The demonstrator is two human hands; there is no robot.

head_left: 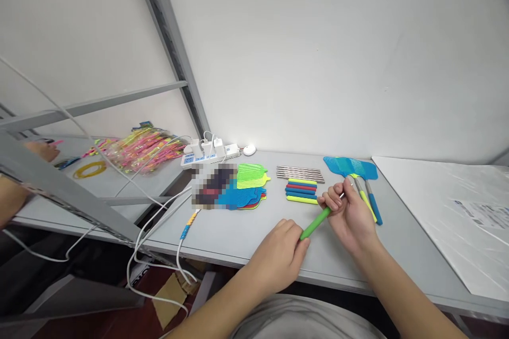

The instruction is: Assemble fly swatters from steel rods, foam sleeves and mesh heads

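My left hand (279,254) is closed around the lower end of a green handle (316,223), which slants up to the right over the table's front part. At its upper end my right hand (350,217) pinches a thin metal rod (342,194); how far the rod sits in the handle is hidden by the fingers. Just beyond lie two fly swatters with blue heads (366,169), one with a yellow handle (368,206), one with a blue handle (374,209). Loose handles (301,190) in yellow, blue and red lie left of my right hand, below a row of metal rods (300,174).
Fly swatter heads (248,196) in green, yellow, blue and red lie stacked at the left, beside a blurred-out patch. Behind them is a power strip (202,158) with white cables. A grey rack post (170,37) divides the tables. White sheet packaging (445,212) covers the right side. Another person's hand (42,151) shows far left.
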